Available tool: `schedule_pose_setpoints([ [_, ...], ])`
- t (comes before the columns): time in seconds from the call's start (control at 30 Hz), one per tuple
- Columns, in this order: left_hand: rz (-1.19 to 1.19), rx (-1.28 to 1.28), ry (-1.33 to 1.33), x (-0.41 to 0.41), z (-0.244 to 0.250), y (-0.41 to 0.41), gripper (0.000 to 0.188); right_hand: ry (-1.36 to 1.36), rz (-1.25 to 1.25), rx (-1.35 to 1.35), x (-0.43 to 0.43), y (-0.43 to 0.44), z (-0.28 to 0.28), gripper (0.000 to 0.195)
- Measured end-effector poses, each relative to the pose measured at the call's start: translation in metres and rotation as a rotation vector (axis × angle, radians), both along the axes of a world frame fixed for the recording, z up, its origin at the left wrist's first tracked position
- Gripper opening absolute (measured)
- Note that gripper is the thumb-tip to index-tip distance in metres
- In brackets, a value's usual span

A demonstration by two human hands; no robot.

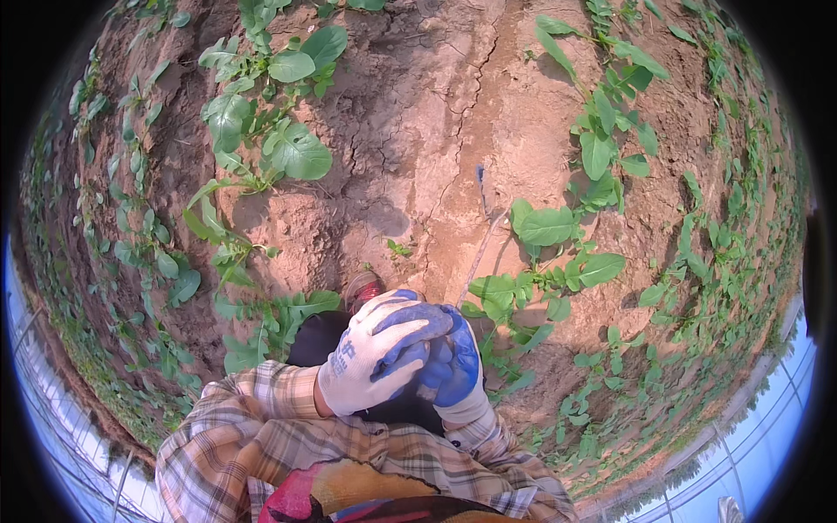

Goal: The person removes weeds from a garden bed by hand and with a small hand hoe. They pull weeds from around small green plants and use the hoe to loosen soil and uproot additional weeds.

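Note:
Both of my hands are in front of my body in white knit gloves with blue coating. My left hand (pixel 382 350) lies over my right hand (pixel 454 366), its fingers bent across it; whether it grips anything itself is hidden. My right hand is closed in a fist. A thin-handled tool (pixel 482 252), seemingly a small hand hoe, runs up and away from that fist. Its dark, bluish narrow end (pixel 481 183) is at the soil. The grip end is hidden by the gloves. Leafy green plants (pixel 546 229) stand just right of the handle.
A row of broad-leaved seedlings (pixel 297 150) grows on the left, with more rows farther out on both sides. Cracked brown soil (pixel 444 131) runs between them, with a tiny weed (pixel 397 248) in it. My red shoe (pixel 364 291) is beyond my hands. Greenhouse film (pixel 739 457) edges the field.

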State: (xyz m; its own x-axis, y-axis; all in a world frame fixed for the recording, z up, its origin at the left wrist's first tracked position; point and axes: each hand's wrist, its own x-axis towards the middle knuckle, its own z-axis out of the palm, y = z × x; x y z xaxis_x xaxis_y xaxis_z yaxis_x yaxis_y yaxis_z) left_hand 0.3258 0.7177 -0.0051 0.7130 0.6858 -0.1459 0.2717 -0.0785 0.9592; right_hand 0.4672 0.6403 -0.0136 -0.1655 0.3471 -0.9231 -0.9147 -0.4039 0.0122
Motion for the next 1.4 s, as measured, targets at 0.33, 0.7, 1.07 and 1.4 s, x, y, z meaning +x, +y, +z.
schedule_pose_setpoints([
  [0.33, 0.322, 0.058, 0.103, 0.031, 0.021, -0.053, 0.040, 0.362, -0.342, 0.338, -0.051, -0.081, -0.023, 0.036],
  [0.7, 0.062, 0.058, 0.289, -0.028, 0.066, -0.111, 0.039, 0.317, -0.094, 0.068, -0.080, -0.137, 0.017, 0.030],
  [1.07, 0.388, 0.058, 0.552, -0.122, 0.104, -0.020, 0.028, 0.046, 0.168, 0.061, -0.019, -0.048, 0.171, 0.039],
  [1.4, 0.324, -0.103, 0.468, -0.070, 0.102, 0.018, 0.029, 0.137, 0.131, 0.067, -0.015, -0.020, 0.150, 0.039],
])
